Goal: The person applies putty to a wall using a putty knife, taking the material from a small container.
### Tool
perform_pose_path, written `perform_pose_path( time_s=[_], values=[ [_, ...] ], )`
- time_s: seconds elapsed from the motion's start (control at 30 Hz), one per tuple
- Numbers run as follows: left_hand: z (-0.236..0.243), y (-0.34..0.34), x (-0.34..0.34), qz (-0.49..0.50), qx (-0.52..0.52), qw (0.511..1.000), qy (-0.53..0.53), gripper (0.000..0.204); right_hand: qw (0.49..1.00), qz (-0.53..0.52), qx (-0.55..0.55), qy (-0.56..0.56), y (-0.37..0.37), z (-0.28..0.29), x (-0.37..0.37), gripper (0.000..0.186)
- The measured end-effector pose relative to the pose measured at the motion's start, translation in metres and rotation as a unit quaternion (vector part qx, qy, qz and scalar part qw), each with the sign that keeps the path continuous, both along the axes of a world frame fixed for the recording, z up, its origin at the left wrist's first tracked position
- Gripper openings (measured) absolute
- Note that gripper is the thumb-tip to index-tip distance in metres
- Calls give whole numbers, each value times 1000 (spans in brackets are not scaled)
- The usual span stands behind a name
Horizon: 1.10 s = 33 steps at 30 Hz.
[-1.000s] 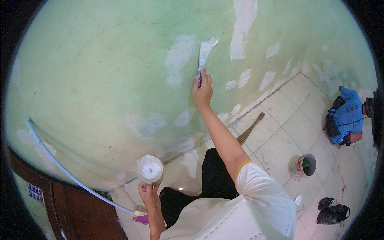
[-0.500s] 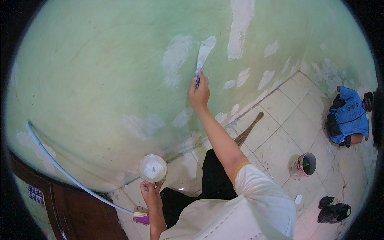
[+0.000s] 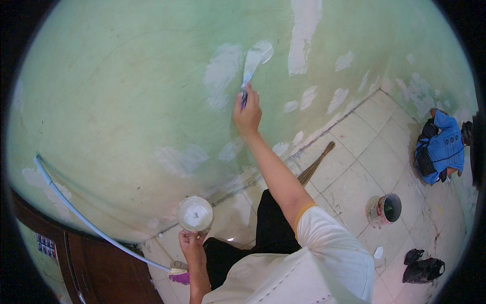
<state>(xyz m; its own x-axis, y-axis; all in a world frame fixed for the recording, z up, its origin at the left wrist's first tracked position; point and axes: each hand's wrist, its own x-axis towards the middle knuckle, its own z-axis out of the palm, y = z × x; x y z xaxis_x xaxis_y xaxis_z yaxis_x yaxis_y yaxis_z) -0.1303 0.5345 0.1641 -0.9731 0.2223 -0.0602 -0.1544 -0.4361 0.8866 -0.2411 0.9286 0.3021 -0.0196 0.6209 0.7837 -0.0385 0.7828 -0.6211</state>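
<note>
One putty knife point(image 3: 248, 76), handle point(image 3: 244, 99) in right fingers point(image 3: 254, 98), blade point(image 3: 254, 58) beyond, against wall point(image 3: 142, 101)

A twig broom point(image 3: 317, 163) and a black bag point(image 3: 423, 271) lie well apart on the tiled floor point(image 3: 387, 147).

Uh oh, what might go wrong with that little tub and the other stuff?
The left hand seems to hold the tub only near its edge, so it might tip and spill the white paste inside. The putty knife in the right hand looks smeared white, so bits might drop. And the broom lies near the right leg, so a foot might catch on it.
</note>
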Motion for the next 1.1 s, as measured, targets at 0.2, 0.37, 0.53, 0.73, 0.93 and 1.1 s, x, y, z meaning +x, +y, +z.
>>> perform_pose_path(
  time_s=[0.2, 0.37, 0.53, 0.73, 0.93, 1.1],
  values=[
    [5, 0, 0, -9, 4, 1000, 9, 20, 998, 33, -20, 45, -4, 3, 22, 40],
    [8, -4, 0, -14, -17, 1000, 5, 19, 998, -24, -23, 45, 40, 25, 12, 40],
    [9, -2, 0, -23, 8, 1000, 16, 19, 999, 19, -39, 1, -4, -1, 9, 41],
    [12, -4, 1, -26, 8, 999, 19, 20, 995, 61, -63, 45, -7, 1, 28, 38],
    [9, -6, -1, -25, 4, 1000, 12, 20, 997, 2, -52, 61, 33, 32, 12, 40],
    [5, -5, -2, -15, -6, 1000, -4, 20, 993, 68, -91, 17, -18, 2, 13, 39]
  ],
)
